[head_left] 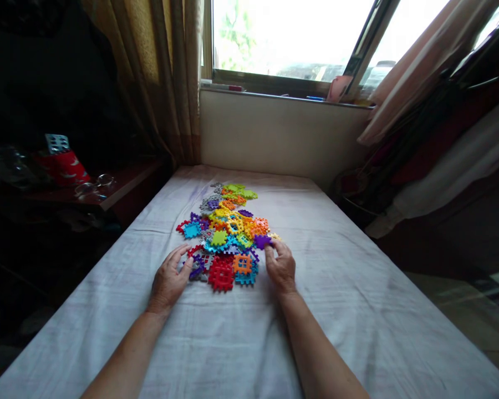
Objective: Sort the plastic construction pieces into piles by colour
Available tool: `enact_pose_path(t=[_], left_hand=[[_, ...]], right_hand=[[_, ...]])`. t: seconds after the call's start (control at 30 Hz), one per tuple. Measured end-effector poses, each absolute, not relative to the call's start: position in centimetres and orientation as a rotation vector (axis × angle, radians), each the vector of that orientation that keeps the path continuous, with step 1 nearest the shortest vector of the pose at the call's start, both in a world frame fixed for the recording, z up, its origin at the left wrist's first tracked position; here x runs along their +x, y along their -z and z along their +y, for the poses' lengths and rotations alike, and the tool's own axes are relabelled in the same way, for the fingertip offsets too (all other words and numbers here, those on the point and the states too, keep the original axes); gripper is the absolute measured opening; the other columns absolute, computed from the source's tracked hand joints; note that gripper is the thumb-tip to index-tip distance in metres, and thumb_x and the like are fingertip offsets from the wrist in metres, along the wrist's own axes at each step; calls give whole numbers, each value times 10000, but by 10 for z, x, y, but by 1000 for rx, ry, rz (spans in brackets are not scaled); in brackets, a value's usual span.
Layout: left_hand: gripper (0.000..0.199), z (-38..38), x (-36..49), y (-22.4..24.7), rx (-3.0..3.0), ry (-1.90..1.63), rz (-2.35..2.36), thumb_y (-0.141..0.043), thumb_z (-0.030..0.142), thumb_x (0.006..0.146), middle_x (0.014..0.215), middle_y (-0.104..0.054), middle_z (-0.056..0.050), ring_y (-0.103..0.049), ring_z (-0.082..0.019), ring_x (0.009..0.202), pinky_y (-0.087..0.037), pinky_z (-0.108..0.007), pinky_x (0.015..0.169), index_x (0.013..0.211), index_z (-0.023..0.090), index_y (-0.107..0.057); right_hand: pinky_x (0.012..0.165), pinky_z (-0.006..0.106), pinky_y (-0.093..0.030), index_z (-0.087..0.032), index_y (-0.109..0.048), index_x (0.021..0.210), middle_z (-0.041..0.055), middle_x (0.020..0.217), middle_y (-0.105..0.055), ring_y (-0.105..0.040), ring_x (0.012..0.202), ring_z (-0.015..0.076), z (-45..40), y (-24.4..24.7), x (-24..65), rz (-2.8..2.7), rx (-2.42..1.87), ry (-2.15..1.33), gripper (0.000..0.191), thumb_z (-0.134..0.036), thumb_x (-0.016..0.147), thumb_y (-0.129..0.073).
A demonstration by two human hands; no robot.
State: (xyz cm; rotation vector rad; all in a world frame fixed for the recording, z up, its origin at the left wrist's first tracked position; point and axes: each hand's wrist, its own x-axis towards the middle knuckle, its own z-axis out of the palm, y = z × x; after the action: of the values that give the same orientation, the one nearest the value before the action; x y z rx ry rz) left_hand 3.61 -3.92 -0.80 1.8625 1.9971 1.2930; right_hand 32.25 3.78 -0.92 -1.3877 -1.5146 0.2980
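A heap of flat, notched plastic interlocking tiles lies on the cloth in the middle of the head view. At its right edge, my right hand (281,268) pinches a purple tile (261,241) between thumb and fingers. My left hand (170,280) rests at the near left of the heap, thumb and fingers apart, beside purple and red tiles (197,266). Between the hands lie a red window-frame tile (221,275) and an orange one (242,264), the latter over a blue tile. Yellow tiles (235,226) fill the middle, with lime green tiles (235,189) at the far end.
A pale, wrinkled cloth (341,310) covers the surface under the heap. On the left, a dark side table holds eyeglasses (95,187) and a red container (64,166). Hanging clothes (453,160) line the right side. A curtain (166,83) and window stand behind.
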Motion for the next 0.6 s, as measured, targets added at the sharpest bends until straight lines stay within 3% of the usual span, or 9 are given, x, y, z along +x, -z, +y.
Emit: enact_pose_path(t=[0.17, 0.37, 0.5, 0.6], left_hand=[[411, -38, 37, 9, 1825, -1309, 2019, -468, 457, 901, 1278, -678, -89, -631, -250, 1200, -520, -405, 1044, 1182, 212, -641], [409, -36, 39, 15, 1856, -1310, 2018, -483, 465, 903, 1269, -682, -82, -629, -235, 1203, -496, -392, 1078, 1195, 222, -636], [433, -35, 39, 17, 1902, -1318, 1998, -481, 462, 908, 1308, -659, -104, -610, -241, 1236, -487, -408, 1089, 1216, 198, -632], [440, -36, 40, 19, 1925, -1315, 1999, -496, 464, 902, 1334, -644, -111, -599, -251, 1251, -487, -424, 1088, 1227, 198, -632]], right_hand=[[893, 401, -491, -190, -709, 932, 127, 960, -725, -643, 988, 287, 104, 5, 355, -1201, -1621, -531, 446, -506, 866, -401], [908, 389, -498, -199, -711, 882, 118, 960, -729, -652, 992, 270, 140, 21, 274, -1302, -1555, -675, 409, -508, 855, -445], [780, 300, -526, -219, -715, 890, 32, 808, -728, -664, 835, 203, 147, 26, 230, -1379, -1427, -785, 449, -544, 885, -406], [717, 275, -518, -203, -725, 903, 4, 712, -707, -654, 750, 188, 148, 20, 249, -1401, -1362, -825, 443, -561, 855, -468]])
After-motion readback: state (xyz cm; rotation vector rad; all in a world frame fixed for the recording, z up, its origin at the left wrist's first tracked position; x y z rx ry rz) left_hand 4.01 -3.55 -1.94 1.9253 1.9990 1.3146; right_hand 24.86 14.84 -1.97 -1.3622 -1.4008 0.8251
